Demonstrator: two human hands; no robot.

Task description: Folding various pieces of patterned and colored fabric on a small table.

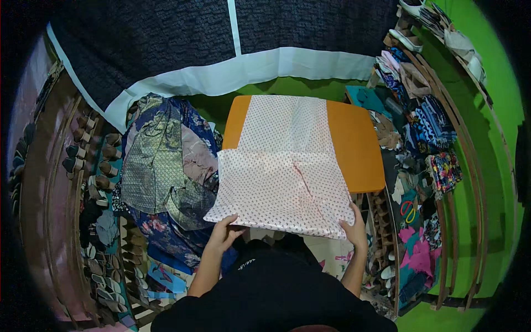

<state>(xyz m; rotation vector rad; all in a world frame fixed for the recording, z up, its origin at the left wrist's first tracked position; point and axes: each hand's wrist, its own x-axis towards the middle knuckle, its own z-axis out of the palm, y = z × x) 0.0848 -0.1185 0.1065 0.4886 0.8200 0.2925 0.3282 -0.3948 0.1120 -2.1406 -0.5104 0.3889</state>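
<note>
While each hand, left hand (224,235) and right hand (355,229), pinches the dotted cloth's (282,182) near hem, even tension over the table (357,149) should prevent creases.

Matt dotted cloth (282,182) on smooth orange tabletop (357,149)
</note>
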